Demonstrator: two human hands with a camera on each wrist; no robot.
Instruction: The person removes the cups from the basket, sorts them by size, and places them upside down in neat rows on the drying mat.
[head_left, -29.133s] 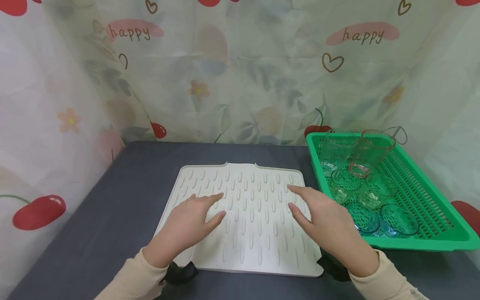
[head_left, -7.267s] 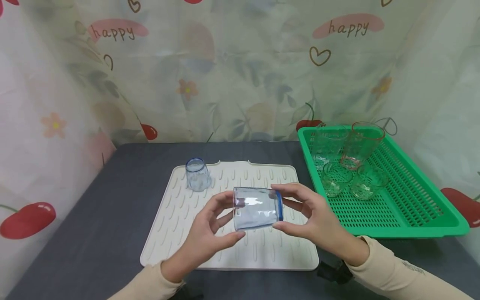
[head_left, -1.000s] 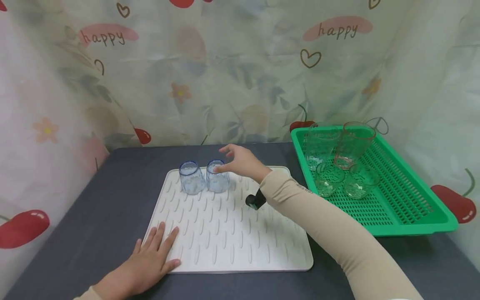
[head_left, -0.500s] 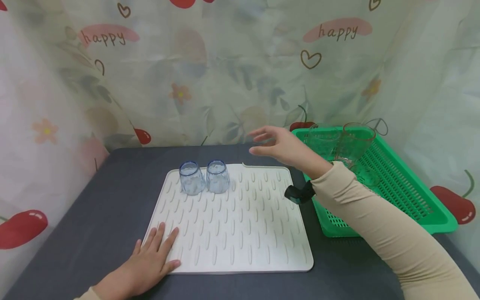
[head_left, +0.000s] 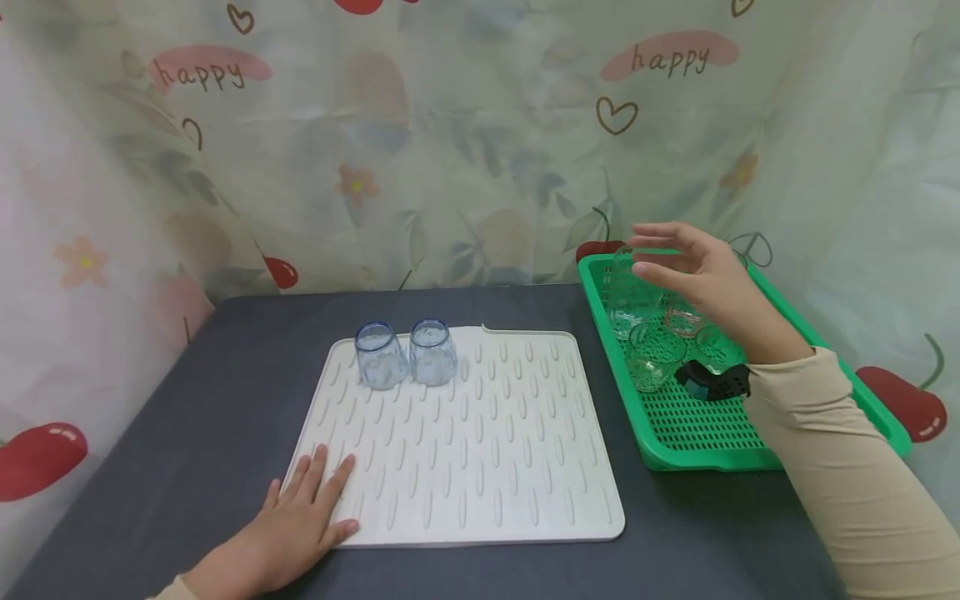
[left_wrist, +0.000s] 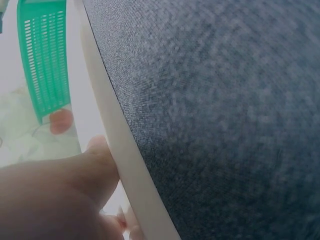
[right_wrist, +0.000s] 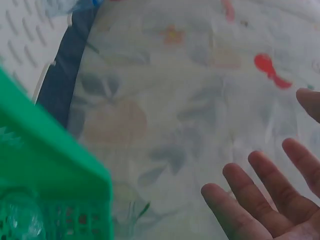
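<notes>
Two clear glasses with blue rims stand upside down side by side, the left glass [head_left: 381, 358] and the right glass [head_left: 432, 354], at the back left of the white drying mat [head_left: 480, 450]. My left hand [head_left: 300, 517] lies flat on the mat's front left corner, fingers spread. Over the green basket [head_left: 712, 454] my right hand [head_left: 697, 271] hovers with loosely bent fingers and holds nothing. Beneath it stand a tall clear glass [head_left: 626, 300], a red-tinted glass [head_left: 682, 317] partly hidden by the hand, a short glass [head_left: 654, 358] and another short glass [head_left: 718, 348].
A dark cloth [head_left: 225, 417] covers the table around the mat. Behind hangs a printed curtain [head_left: 465, 167], with more curtain on both sides. A thin wire loop [head_left: 752, 248] shows at the basket's back edge.
My right hand has let go of the second blue-rimmed glass and moved right, over the basket. The left hand stays in place. Earlier, both blue-rimmed glasses were in the basket.
</notes>
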